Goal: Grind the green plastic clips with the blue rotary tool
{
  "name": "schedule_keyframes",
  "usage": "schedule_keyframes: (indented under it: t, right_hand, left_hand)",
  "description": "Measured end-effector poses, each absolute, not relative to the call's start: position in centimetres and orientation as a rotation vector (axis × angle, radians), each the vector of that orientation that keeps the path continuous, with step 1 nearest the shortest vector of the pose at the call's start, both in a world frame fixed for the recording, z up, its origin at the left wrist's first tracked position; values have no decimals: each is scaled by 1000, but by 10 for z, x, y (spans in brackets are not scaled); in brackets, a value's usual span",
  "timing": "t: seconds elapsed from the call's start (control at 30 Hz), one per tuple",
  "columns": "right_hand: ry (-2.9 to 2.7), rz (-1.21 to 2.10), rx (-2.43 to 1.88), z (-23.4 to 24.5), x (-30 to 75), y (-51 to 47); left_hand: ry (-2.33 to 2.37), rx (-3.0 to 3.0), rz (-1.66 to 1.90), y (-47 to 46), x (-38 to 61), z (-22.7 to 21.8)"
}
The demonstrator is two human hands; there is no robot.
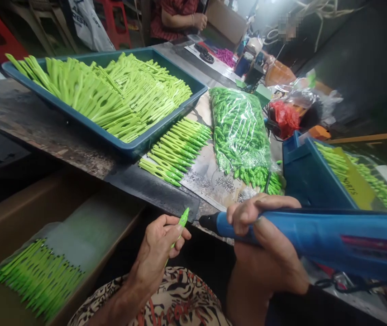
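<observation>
My left hand (159,246) is closed around a thin light-green plastic piece (181,220), its tip pointing up toward the table edge. My right hand (264,240) grips a blue electric screwdriver (315,233); its dark tip (204,222) sits just right of the green piece's tip, almost touching it. Both hands hover over my lap, below the table's front edge.
A teal tray (152,138) piled with green pieces stands on the table, a row of assembled green pieces (176,151) beside it, a clear bag of green parts (241,131), small screws (225,182), a blue bin (308,176). A cardboard box (37,276) at left holds more. A person sits at the far end.
</observation>
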State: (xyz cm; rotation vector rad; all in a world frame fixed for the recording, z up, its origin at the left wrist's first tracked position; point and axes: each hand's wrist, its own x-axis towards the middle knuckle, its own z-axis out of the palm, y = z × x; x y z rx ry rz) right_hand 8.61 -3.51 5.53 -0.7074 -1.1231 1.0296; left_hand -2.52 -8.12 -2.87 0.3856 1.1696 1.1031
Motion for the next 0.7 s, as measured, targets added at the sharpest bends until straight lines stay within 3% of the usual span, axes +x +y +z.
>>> schedule_keyframes:
  t: [0.7]
  right_hand:
    - [-1244, 1046, -943, 55, 74, -32]
  left_hand:
    - [1189, 318, 1069, -73, -21, -22]
